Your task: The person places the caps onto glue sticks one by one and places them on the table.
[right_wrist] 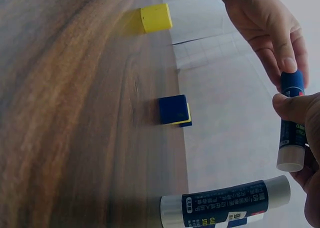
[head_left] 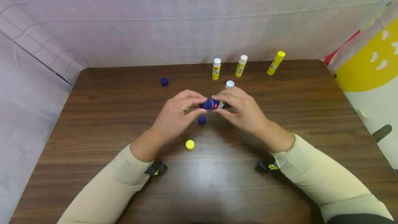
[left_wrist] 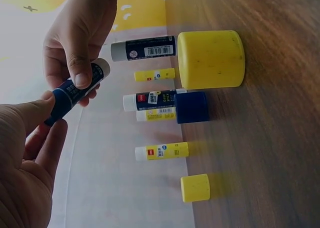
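Note:
My left hand (head_left: 177, 113) pinches the blue cap end of a dark blue glue stick (head_left: 214, 104) between thumb and fingers. The right hand (head_left: 247, 110) grips the labelled body of the same stick, near its pale base. In the left wrist view, the glue stick (left_wrist: 70, 94) slants between both hands, above the table. In the right wrist view, its blue cap (right_wrist: 292, 81) sits at the left hand's fingertips. A loose blue cap (head_left: 202, 119) lies on the table just below the hands, and a yellow cap (head_left: 189, 145) is nearer the front.
Along the back stand yellow glue sticks with white tops (head_left: 216, 69) and one all-yellow stick (head_left: 276, 63). Dark blue glue sticks (left_wrist: 150, 49) stand upright, partly hidden by my right hand in the head view. Another blue cap (head_left: 164, 82) lies at back left on the wooden table (head_left: 102, 123).

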Demonstrator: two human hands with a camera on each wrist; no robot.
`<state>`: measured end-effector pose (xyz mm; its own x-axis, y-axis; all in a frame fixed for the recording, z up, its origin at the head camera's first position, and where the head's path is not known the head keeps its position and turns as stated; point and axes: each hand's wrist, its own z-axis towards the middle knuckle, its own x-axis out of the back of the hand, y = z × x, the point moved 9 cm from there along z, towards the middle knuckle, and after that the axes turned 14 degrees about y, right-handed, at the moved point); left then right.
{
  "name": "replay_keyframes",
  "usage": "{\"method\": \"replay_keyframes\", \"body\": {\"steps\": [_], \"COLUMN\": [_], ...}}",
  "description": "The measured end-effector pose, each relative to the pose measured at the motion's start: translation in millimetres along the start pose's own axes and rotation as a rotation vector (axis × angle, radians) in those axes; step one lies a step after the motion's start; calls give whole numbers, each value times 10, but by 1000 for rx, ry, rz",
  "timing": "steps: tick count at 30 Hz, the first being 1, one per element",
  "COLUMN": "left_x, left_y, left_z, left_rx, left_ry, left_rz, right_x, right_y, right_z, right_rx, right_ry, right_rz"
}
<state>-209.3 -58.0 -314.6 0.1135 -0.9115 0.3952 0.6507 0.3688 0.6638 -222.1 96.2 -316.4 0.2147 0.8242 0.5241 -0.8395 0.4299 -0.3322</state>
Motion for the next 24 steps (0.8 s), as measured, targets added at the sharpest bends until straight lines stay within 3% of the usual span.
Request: {"method": "replay_keyframes", "body": {"steps": [24], "left_x": [-6], "left_y": [10], "left_z": [3], "left_rx": [-21], "left_ry": [0], "left_rz": [78], "right_x": [63], "right_y": [84], "right_z": [34], "right_rx": [8], "right_ry": [5], "right_rz": [19]}}
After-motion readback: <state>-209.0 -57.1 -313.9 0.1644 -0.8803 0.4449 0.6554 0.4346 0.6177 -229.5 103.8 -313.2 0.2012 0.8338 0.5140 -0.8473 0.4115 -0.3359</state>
